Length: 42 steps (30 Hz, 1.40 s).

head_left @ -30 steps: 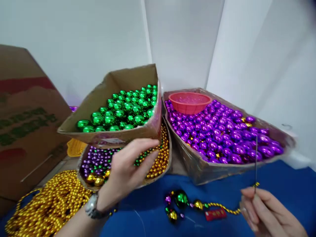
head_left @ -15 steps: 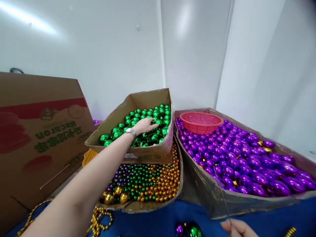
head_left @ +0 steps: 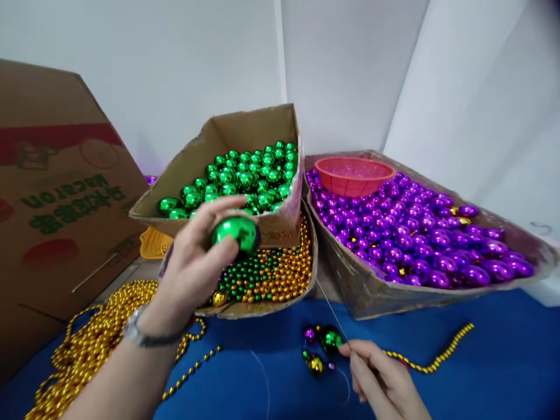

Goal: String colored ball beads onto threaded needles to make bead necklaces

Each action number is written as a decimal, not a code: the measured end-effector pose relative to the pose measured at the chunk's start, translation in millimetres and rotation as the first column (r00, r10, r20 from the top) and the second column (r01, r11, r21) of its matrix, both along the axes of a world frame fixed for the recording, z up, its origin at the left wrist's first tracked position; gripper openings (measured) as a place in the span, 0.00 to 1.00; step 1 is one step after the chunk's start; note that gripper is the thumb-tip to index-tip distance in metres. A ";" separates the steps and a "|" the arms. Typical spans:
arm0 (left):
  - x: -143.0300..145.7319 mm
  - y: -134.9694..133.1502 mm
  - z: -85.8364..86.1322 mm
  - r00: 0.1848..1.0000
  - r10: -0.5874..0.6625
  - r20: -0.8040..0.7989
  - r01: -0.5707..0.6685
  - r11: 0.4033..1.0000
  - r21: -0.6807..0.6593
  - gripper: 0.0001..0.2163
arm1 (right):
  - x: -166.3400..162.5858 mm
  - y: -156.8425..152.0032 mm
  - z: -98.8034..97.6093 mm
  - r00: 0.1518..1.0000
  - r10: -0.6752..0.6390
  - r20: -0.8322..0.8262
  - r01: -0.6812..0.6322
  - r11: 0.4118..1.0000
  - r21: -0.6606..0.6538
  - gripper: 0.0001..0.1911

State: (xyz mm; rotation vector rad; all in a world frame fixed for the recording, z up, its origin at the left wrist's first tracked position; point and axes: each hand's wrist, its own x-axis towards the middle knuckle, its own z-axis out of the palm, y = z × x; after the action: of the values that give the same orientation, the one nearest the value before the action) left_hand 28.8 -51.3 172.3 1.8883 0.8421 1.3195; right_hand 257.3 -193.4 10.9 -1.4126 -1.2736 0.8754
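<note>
My left hand (head_left: 192,256), wearing a wristwatch, grips a large shiny green ball (head_left: 236,233) between thumb and fingers. It is in front of the box of green balls (head_left: 280,227). Low on the right, my right hand (head_left: 376,373) pinches a long thin needle (head_left: 335,315) that points up and to the left. Close to the right fingertips, a small cluster of strung beads lies on the blue surface, among them a green ball (head_left: 331,339), a gold ball (head_left: 315,366) and a purple ball (head_left: 310,333). Thin clear thread (head_left: 345,379) curves beside them.
A carton of purple balls (head_left: 411,233) with a pink basket (head_left: 355,178) stands at right. Below the green box, another box holds small mixed beads (head_left: 271,274). Gold bead strands (head_left: 105,326) pile at left beside a large Macaron carton (head_left: 52,175). Another gold strand (head_left: 441,359) lies right.
My left hand has come out of the green box, back towards me, with a green ball. My right hand and needle have moved further into view. The camera view has tilted down.
</note>
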 end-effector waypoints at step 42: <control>30.1 -68.9 -147.1 0.768 0.062 0.638 0.419 0.705 -0.572 0.20 | -18.4 3.4 -51.5 0.906 0.241 0.348 -0.280 0.958 0.065 0.09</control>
State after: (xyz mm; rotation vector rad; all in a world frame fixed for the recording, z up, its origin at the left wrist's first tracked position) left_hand 59.0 -120.3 25.2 0.8196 0.6242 1.1480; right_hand 238.8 -190.0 -40.6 -1.3573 -1.7784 0.7398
